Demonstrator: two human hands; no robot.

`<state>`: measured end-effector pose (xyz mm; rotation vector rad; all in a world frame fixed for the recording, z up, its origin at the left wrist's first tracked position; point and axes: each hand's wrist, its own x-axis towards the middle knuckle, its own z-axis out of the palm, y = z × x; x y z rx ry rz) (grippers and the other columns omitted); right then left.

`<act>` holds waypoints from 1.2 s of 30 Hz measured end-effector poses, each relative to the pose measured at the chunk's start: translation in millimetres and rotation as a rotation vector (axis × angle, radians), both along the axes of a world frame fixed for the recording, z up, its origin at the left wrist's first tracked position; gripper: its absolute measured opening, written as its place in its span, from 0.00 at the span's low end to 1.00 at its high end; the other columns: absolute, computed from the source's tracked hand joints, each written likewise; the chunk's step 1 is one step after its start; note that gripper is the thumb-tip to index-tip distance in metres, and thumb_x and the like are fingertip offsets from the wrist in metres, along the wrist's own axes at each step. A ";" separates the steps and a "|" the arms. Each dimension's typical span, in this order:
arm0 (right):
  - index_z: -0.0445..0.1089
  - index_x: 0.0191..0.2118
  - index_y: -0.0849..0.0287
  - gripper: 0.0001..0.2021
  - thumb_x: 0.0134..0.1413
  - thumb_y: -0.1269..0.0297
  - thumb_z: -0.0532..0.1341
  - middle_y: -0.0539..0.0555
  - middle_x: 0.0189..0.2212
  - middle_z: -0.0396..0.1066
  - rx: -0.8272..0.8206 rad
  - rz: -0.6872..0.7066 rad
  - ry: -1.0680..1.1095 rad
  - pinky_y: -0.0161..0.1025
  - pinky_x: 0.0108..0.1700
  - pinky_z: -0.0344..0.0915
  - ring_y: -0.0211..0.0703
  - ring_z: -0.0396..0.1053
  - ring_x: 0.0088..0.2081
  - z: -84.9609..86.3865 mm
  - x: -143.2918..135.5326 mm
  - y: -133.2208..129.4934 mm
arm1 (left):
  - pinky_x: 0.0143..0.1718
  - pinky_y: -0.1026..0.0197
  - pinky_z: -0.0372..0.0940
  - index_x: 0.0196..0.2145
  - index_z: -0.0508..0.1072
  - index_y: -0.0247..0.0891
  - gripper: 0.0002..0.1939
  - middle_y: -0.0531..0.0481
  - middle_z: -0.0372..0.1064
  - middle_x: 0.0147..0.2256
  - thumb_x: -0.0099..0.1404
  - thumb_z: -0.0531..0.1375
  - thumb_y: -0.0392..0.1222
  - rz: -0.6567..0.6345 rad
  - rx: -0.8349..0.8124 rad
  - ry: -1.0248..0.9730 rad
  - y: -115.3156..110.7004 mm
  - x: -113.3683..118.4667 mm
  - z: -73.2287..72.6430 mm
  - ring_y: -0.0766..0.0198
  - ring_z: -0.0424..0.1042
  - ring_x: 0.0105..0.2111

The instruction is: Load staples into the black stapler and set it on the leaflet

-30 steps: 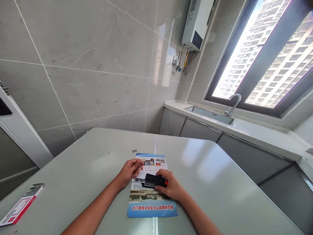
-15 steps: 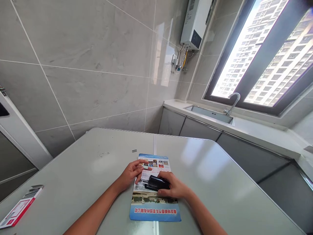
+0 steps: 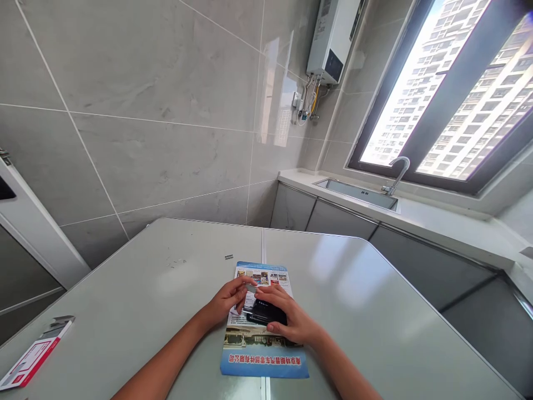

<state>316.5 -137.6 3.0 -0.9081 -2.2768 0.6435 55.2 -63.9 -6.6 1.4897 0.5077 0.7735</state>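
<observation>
A black stapler [image 3: 266,312] lies on a printed leaflet [image 3: 262,361], with a thin metal part jutting from its left end. My right hand [image 3: 287,316] wraps over the stapler from the right, thumb low and fingers across its top. My left hand [image 3: 228,300] is at the metal end, its fingers curled together. Between its fingertips shows a small pale piece [image 3: 251,288]; whether it is held or part of the print is unclear. The fingertips of both hands nearly meet, hiding part of the stapler's top.
Beyond the leaflet, short metal strips like staples [image 3: 229,256] lie on the pale table [image 3: 158,300]. A red and white package [image 3: 35,353] is at the left edge. Behind are a counter with a sink [image 3: 358,191] and a tiled wall.
My right hand has shifted slightly left and its fingers now reach further over the stapler's top, toward my left fingertips. The left hand has moved slightly to the right.
</observation>
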 end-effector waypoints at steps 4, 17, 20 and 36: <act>0.58 0.72 0.49 0.34 0.67 0.43 0.61 0.62 0.72 0.55 -0.019 -0.003 0.019 0.60 0.73 0.49 0.58 0.56 0.71 0.1 0.2 -0.1 | 0.35 0.64 0.64 0.56 0.74 0.39 0.22 0.52 0.67 0.30 0.73 0.60 0.56 0.002 0.047 0.019 1.7 1.6 0.2 0.65 0.67 0.29; 0.58 0.73 0.46 0.33 0.66 0.48 0.64 0.60 0.72 0.56 0.024 -0.019 -0.035 0.58 0.72 0.54 0.57 0.59 0.70 3.3 -1.4 0.5 | 0.55 0.56 0.65 0.55 0.74 0.41 0.18 0.43 0.74 0.52 0.72 0.63 0.52 0.007 0.092 0.030 1.6 3.2 4.2 0.53 0.74 0.51; 0.58 0.73 0.45 0.33 0.66 0.49 0.64 0.59 0.73 0.55 0.000 -0.021 -0.040 0.58 0.73 0.52 0.56 0.57 0.71 3.1 -1.9 0.0 | 0.53 0.56 0.67 0.56 0.72 0.42 0.19 0.42 0.74 0.53 0.72 0.63 0.51 -0.011 0.062 0.014 2.2 3.3 3.9 0.52 0.75 0.52; 0.64 0.69 0.49 0.27 0.67 0.60 0.64 0.57 0.69 0.63 0.098 -0.050 -0.052 0.59 0.73 0.50 0.53 0.60 0.68 7.9 -5.1 -1.6 | 0.58 0.57 0.62 0.54 0.74 0.40 0.19 0.41 0.74 0.56 0.70 0.65 0.50 0.009 0.060 0.003 4.1 2.3 2.8 0.52 0.73 0.57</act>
